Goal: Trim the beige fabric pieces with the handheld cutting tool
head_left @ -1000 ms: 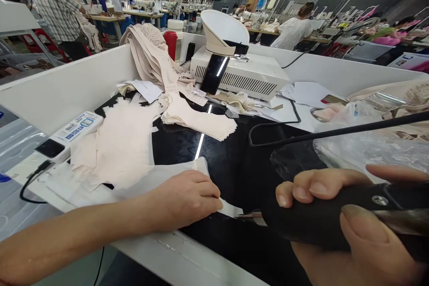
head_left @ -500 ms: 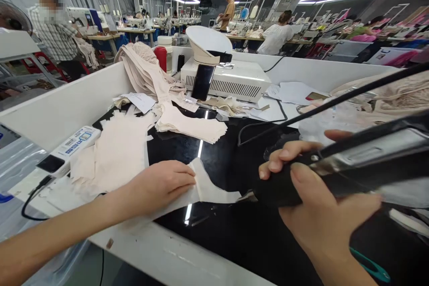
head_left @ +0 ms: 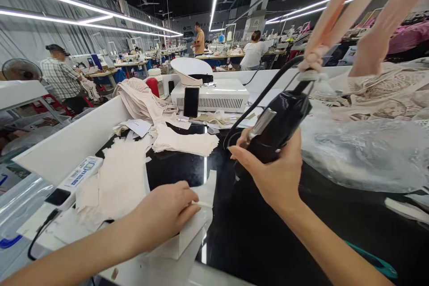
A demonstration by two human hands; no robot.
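Note:
My left hand (head_left: 164, 214) lies closed on a white fabric piece (head_left: 197, 214) at the near edge of the black glass table (head_left: 254, 241), fingers pressed together on it. My right hand (head_left: 271, 174) grips a black corded hand tool (head_left: 276, 129), tilted with its tip pointing down toward the table near the fabric. The tool's black cable (head_left: 264, 94) arcs up and back. A stack of beige fabric pieces (head_left: 184, 142) lies further back, and flat beige cut pieces (head_left: 122, 174) lie to the left.
A white machine (head_left: 211, 96) with a phone (head_left: 191, 102) leaning on it stands at the back. A white device (head_left: 75, 178) lies at left, a clear plastic bag (head_left: 365, 152) at right. White walls (head_left: 70, 143) edge the table. Other people work at far tables.
My right hand has carried the tool up and forward, turning it from level to tip-down. My left hand drew the white fabric piece back toward the near edge. The view tilted upward.

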